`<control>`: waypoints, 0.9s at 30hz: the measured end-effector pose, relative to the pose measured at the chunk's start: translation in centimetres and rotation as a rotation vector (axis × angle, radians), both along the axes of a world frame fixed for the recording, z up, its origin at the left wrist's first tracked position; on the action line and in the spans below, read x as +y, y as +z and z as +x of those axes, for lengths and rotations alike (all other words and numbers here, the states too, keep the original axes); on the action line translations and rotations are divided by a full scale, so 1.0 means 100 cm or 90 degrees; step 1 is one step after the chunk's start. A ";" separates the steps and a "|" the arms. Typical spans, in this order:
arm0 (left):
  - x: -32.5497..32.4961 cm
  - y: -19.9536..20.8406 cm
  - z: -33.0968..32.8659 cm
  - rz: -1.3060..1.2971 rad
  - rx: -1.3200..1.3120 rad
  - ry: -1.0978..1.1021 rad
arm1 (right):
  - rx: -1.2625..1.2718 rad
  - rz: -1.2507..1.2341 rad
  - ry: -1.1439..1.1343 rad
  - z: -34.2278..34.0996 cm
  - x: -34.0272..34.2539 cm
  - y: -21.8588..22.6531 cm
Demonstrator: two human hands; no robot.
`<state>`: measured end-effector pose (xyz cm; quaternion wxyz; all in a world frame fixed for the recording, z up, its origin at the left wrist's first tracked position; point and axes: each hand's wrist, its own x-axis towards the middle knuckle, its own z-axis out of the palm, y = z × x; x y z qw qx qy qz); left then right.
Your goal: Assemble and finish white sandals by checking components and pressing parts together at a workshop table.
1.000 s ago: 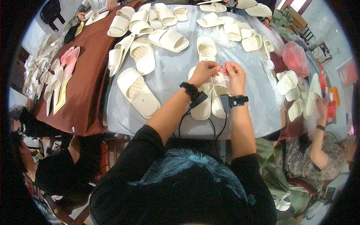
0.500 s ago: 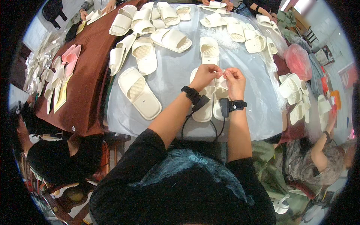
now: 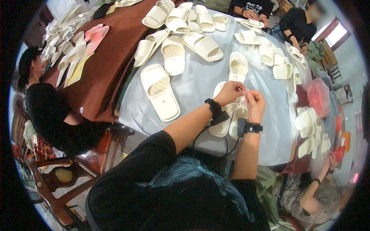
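Observation:
My left hand [image 3: 230, 93] and my right hand [image 3: 255, 106] meet over the table, fingertips pinched close together. Whatever they pinch is too small to make out. Below them lies a pair of cream slippers, the left slipper [image 3: 220, 128] and the right slipper [image 3: 237, 122], side by side and partly covered by my hands and wrists. Just beyond, another cream slipper [image 3: 238, 66] points away from me. To the left, a larger-looking cream slipper [image 3: 160, 93] lies alone with its heel toward me. Each wrist wears a black strap with a small box and cable.
Cream slippers [image 3: 174, 54] are heaped at the far left of the plastic-covered table [image 3: 196, 86]. More slippers [image 3: 306, 121] and a pink plastic bag [image 3: 318, 97] sit at the right. Pink slippers [image 3: 98, 37] rest on brown cloth [image 3: 111, 67]. Several people work around the table.
The view has swung left and tilted, so the table appears shifted right. My hands stay pinched together over the same pair of slippers.

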<state>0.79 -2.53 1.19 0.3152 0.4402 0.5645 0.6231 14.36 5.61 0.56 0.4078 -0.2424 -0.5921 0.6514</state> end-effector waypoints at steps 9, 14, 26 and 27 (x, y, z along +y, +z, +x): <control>-0.001 -0.001 -0.003 0.013 -0.041 -0.002 | -0.026 0.004 -0.010 -0.005 -0.001 0.002; -0.002 0.004 0.001 0.000 -0.056 0.011 | -0.020 -0.015 -0.028 -0.003 0.000 0.000; 0.000 0.003 0.002 -0.017 -0.006 0.013 | -0.033 -0.003 -0.041 -0.003 -0.002 0.001; 0.000 0.001 0.001 -0.008 -0.012 0.015 | -0.035 -0.003 -0.041 -0.005 -0.001 -0.001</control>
